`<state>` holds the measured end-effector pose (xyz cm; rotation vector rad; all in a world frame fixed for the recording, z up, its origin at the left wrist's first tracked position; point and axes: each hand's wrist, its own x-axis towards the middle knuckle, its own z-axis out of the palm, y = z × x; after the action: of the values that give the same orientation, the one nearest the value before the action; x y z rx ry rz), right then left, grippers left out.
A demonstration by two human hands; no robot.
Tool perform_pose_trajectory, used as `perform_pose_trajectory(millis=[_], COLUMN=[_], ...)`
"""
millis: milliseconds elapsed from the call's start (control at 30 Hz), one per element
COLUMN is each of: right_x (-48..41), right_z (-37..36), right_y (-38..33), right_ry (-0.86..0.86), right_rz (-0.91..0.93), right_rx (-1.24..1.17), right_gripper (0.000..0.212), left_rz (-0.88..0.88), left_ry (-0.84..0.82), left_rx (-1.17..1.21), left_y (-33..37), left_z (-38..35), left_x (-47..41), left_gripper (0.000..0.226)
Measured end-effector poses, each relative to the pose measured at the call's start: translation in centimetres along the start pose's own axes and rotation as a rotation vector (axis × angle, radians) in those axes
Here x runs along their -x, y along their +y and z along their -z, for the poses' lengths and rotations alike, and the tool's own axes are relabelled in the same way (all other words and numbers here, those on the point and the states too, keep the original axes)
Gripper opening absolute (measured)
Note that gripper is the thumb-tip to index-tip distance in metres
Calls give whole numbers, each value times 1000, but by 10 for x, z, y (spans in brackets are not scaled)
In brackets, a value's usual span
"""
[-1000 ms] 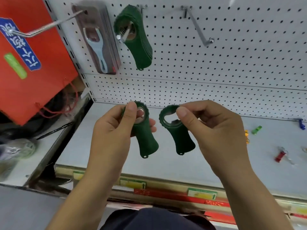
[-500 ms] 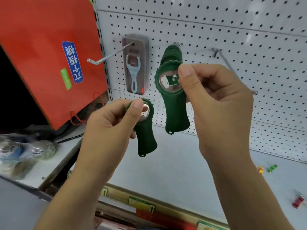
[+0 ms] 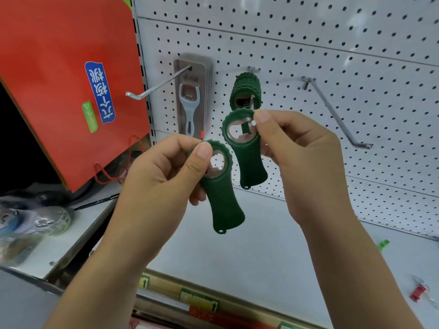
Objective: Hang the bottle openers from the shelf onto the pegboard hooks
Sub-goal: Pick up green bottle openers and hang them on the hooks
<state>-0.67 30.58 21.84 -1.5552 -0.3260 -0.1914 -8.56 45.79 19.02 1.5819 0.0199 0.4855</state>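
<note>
My right hand [image 3: 301, 160] pinches a dark green bottle opener [image 3: 247, 160] by its round head, and the tip of a pegboard hook [image 3: 253, 123] pokes through the opener's metal opening. Behind it on the same hook hangs a stack of several green openers [image 3: 245, 87]. My left hand [image 3: 161, 176] grips a second green bottle opener [image 3: 223, 200] by its head, lower and to the left, handle pointing down, away from the hook.
A packaged light-blue opener [image 3: 191, 108] hangs on the left hook [image 3: 152, 90]. A bare long hook [image 3: 337, 115] juts out at right. A red bag [image 3: 59, 79] hangs left. The white shelf [image 3: 249, 252] holds small red [image 3: 418, 292] and green [image 3: 383, 244] items at right.
The view rose from the shelf to the pegboard. My right hand lifted its opener up onto the hook tip. My left hand followed upward with its opener.
</note>
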Motion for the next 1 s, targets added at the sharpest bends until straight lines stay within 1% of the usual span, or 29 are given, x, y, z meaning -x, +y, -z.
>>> perform_pose_trajectory(millis=[133,300,500,633,767,867,1000], right_x=[3,13,28,30,28,27,25], right_z=[6,17,22,18,13,7,2], right_y=[-2,-12,-17,-12,-5,0,4], right_ry=[1,87,125,91,41,13,41], right_rz=[16,75,201,282,384,460,507], right_rx=[86,160,174,251,322,390,414], right_gripper=[13,16,14,10,12,17,16], left_rz=[-51,-112,-92,-86,-109,-159,-237], left_ry=[-68,-101,-85,-52,-66,-76,-62], left_rx=[56,92,114,51,-31,-87,-188], left_y=[7,21,16,7,2,1,1], left_z=[-11,-27,-32,-29,-23,-19,-15], left_x=[-8,-23,-38,-45,-55,-62,-73], left_gripper=[28,25,24,21,19,16,11])
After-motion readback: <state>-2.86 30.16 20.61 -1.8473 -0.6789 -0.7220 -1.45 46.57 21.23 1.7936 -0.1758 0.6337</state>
